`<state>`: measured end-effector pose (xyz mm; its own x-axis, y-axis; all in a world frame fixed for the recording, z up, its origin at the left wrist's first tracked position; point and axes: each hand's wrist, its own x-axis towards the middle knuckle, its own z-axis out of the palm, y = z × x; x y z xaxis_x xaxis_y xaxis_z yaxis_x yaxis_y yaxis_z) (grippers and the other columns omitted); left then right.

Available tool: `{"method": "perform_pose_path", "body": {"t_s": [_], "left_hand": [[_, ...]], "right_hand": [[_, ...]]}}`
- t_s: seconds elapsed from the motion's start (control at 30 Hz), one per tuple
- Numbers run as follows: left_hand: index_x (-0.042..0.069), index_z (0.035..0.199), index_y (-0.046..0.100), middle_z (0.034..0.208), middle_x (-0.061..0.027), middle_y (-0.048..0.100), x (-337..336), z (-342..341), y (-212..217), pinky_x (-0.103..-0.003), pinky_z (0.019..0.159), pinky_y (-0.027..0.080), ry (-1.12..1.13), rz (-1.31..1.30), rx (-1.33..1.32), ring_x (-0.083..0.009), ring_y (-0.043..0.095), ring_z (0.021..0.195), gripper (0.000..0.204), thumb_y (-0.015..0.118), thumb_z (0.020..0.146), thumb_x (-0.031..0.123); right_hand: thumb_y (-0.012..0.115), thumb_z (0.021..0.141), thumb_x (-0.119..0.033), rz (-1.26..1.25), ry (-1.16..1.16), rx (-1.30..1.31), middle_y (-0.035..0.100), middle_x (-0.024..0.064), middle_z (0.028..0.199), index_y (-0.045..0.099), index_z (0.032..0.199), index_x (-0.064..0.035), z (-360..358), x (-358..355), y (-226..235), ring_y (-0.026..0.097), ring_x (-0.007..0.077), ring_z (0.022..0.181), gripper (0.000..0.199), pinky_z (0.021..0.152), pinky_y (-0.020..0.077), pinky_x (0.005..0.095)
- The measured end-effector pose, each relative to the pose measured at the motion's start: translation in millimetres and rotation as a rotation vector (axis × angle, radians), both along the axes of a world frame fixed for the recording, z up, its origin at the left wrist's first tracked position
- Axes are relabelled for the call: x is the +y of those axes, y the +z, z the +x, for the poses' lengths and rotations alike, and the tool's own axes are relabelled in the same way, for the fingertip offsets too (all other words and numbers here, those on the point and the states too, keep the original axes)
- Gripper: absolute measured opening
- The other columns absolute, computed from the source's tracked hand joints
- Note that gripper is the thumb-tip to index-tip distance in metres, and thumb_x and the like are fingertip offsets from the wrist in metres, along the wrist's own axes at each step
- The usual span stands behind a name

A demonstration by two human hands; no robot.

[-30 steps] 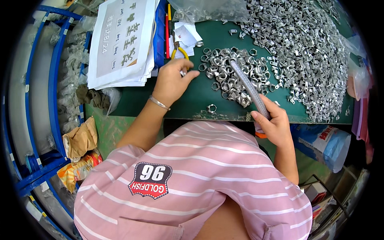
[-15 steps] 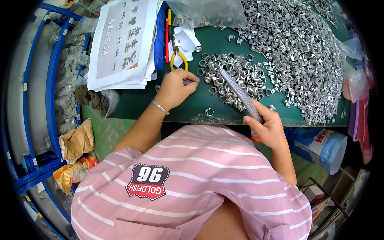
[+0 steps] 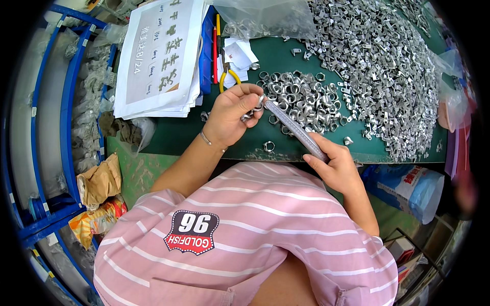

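My left hand (image 3: 228,115) pinches a shiny metal ring (image 3: 260,102) between thumb and fingertips. More small metal pieces (image 3: 246,117) show under its curled fingers; how many I cannot tell. In my right hand (image 3: 338,163) is a grey, graduated ring sizing stick (image 3: 293,126), gripped by its near end and slanting up to the left. Its far tip reaches the pinched ring; whether it enters the ring I cannot make out. Just beyond the stick lies a heap of metal rings (image 3: 309,99). One single ring (image 3: 268,146) rests close to the table's front edge.
A large pile of small metal clips (image 3: 388,76) covers the table's right side. Yellow-handled pliers (image 3: 229,77) lie beside a blue tray (image 3: 206,51) and stacked papers (image 3: 148,61). A clear plastic bag (image 3: 265,19) sits at the back. Blue shelving (image 3: 71,97) stands left.
My left hand has moved right and turned, bringing a ring up to the stick's tip. The stick in my right hand has shifted left and down.
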<state>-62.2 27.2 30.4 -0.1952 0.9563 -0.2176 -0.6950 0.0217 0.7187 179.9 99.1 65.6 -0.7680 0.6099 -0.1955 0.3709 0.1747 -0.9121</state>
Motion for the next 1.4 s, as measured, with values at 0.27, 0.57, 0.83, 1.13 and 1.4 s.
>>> {"method": "perform_pose_path", "body": {"t_s": [0.27,0.57,0.83,1.13,1.4], "left_hand": [[-0.004,0.094,0.061,0.078,-0.0032,0.052,-8.2,20.5,2.0,-0.020,0.046,0.032,-0.186,-0.010,0.154,-0.0073,0.044,0.056,0.035,0.076,0.069,0.015],[-0.002,0.091,0.063,0.081,-0.0016,0.052,-5.7,16.7,9.9,-0.021,0.060,0.036,-0.173,0.125,0.599,-0.0082,0.047,0.071,0.033,0.078,0.067,0.015],[0.002,0.094,0.054,0.070,0.0005,0.046,25.3,3.1,8.1,-0.020,0.044,0.031,0.082,0.093,-0.074,-0.0071,0.038,0.055,0.016,0.055,0.086,0.015],[0.003,0.092,0.063,0.073,-0.0063,0.059,64.2,-31.0,-5.0,-0.028,0.058,0.046,0.377,-0.255,1.442,-0.0158,0.057,0.064,0.019,0.067,0.074,0.008],[-0.001,0.086,0.064,0.075,-0.0005,0.059,61.8,-30.8,-9.3,-0.023,0.052,0.041,0.215,-0.197,1.133,-0.0087,0.050,0.059,0.013,0.064,0.080,0.010]], "right_hand": [[0.063,0.077,-0.007,0.044,0.034,0.070,0.062,0.0185,0.083,0.055,0.114,-0.0040,-19.2,-6.0,6.5,0.062,0.0273,0.069,0.038,0.064,0.0475,0.0316],[0.063,0.078,-0.008,0.049,0.063,0.089,0.062,0.0173,0.082,0.055,0.115,-0.0043,-16.2,-4.5,6.6,0.060,0.0247,0.066,0.038,0.063,0.0473,0.0309],[0.063,0.079,-0.008,-0.031,-0.089,0.015,0.061,0.0090,0.081,0.053,0.119,-0.0032,-0.7,2.1,7.5,0.052,0.0099,0.067,0.041,0.063,0.0447,0.0250],[0.065,0.078,-0.007,-0.132,-0.269,0.014,0.058,0.0019,0.082,0.053,0.117,0.0024,23.2,3.6,-1.5,0.048,0.0063,0.071,0.042,0.065,0.0425,0.0214],[0.065,0.078,-0.007,-0.078,-0.235,0.014,0.057,0.0016,0.080,0.053,0.117,0.0016,21.1,3.8,0.4,0.047,0.0058,0.070,0.042,0.063,0.0421,0.0209]]}}
